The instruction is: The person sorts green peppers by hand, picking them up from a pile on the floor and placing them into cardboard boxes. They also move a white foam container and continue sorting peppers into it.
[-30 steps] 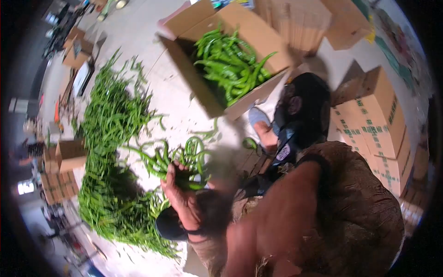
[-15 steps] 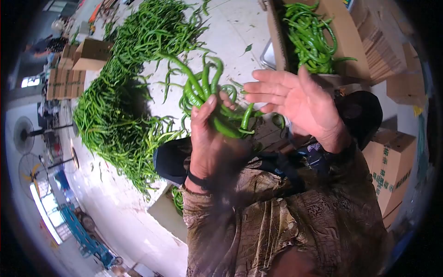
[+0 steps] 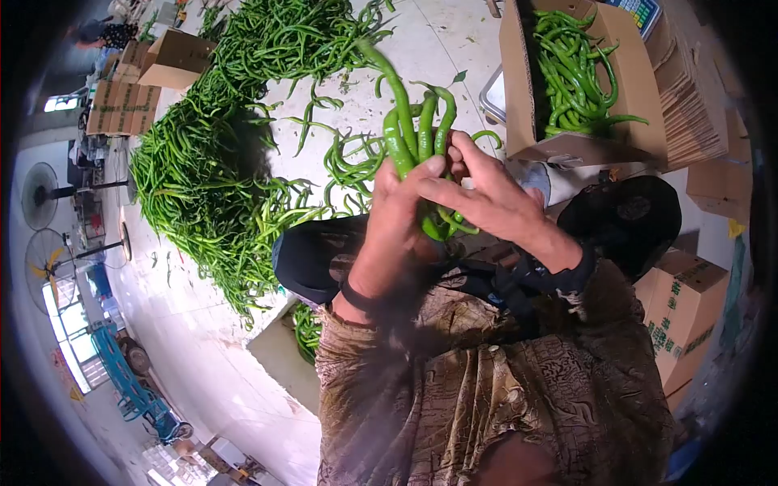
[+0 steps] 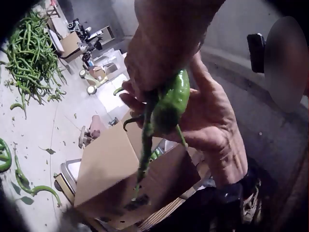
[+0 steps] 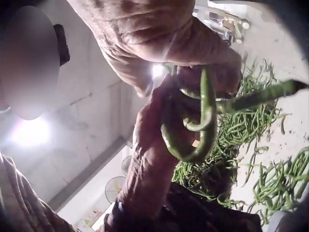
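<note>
A bunch of long green peppers [image 3: 395, 144] stands up from between both hands, in front of the person's lap. My left hand [image 3: 391, 217] grips the bunch from the left side, its thumb across the lower part. From the right, my right hand [image 3: 509, 209] wraps its fingers around the far side of the same bunch, the two thumbs close together. In the left wrist view a thick pepper [image 4: 171, 104] points toward the camera between the hands. A curved pepper [image 5: 207, 128] hangs below the hands in the right wrist view.
A large heap of green peppers [image 3: 194, 182] covers the floor at left. Several loose peppers [image 3: 348, 168] lie just beyond the hands. An open cardboard box [image 3: 587, 151] with peppers stands at upper right. Stacked cartons [image 3: 685, 308] are beside the right knee.
The right hand, first near the lap, rose with fingers spread, then came in left and took hold of the bunch. The left hand lifted the peppers toward the right.
</note>
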Demonstrator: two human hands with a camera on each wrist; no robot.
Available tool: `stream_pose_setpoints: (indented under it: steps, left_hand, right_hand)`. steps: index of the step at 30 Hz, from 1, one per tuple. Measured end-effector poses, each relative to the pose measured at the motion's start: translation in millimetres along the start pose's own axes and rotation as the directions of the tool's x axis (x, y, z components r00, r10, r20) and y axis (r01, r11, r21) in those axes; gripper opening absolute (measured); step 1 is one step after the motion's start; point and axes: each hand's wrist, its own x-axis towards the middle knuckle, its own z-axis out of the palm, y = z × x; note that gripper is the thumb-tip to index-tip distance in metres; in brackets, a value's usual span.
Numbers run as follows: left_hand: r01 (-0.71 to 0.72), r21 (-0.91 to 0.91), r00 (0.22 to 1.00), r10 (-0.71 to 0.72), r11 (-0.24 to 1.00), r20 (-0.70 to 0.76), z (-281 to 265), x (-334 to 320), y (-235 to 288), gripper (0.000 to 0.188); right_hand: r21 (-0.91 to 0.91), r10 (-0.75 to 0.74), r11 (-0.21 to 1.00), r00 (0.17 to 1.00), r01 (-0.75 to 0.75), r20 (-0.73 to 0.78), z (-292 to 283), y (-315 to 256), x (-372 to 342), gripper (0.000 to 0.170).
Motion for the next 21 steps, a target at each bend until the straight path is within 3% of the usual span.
stream_pose_setpoints:
  steps: [1,4,5,7,8,9,10,12,18,21]
  left_hand:
    - [-0.064,0.077,0.998,0.062,0.995,0.026,-7.1,3.2,-8.1,0.026]
    - [-0.15,0.197,0.988,0.155,0.969,-0.011,-15.0,5.7,-14.9,0.025]
    - [-0.196,0.469,0.979,0.2,0.861,0.043,-18.8,6.2,-12.1,0.028]
    - [-0.418,0.735,0.868,0.472,0.534,0.151,-11.4,4.9,-18.9,0.032]
    - [-0.48,0.805,0.79,0.571,0.349,0.224,-10.9,7.6,-24.0,0.034]
    - [-0.521,0.832,0.746,0.577,0.191,0.334,-11.4,7.4,-26.0,0.043]
    - [-0.524,0.83,0.741,0.582,0.189,0.335,-10.2,8.6,-27.4,0.043]
    - [-0.555,0.831,0.663,0.621,0.034,0.418,-6.1,11.6,-31.3,0.046]
    - [-0.627,0.767,0.656,0.624,0.136,0.425,3.5,1.2,-17.4,0.048]
    - [-0.703,0.7,0.575,0.68,0.127,0.455,1.0,4.7,-28.3,0.046]
  right_hand:
    - [-0.287,-0.089,0.956,0.993,0.062,-0.083,1.3,8.1,1.8,0.051]
    - [-0.259,0.014,0.966,0.999,-0.022,-0.035,-5.6,9.9,12.4,0.06]
    - [-0.026,0.001,1.0,1.0,-0.001,0.022,-8.1,14.8,14.8,0.067]
    - [-0.08,-0.039,0.996,0.998,0.043,0.055,-8.2,19.2,14.5,0.067]
    - [-0.132,-0.072,0.988,0.993,0.084,0.089,-7.3,18.3,12.7,0.068]
    - [0.042,-0.147,0.988,0.989,0.146,0.033,3.2,17.7,12.6,0.066]
    - [0.086,-0.041,0.996,0.999,0.04,0.018,5.3,10.7,8.6,0.062]
    - [0.167,0.015,0.986,1.0,-0.015,-0.002,8.4,10.0,9.3,0.055]
    - [-0.017,-0.159,0.987,0.983,0.158,-0.093,11.7,13.1,8.8,0.049]
    - [-0.112,-0.194,0.978,0.97,0.179,-0.146,8.2,13.4,11.0,0.054]
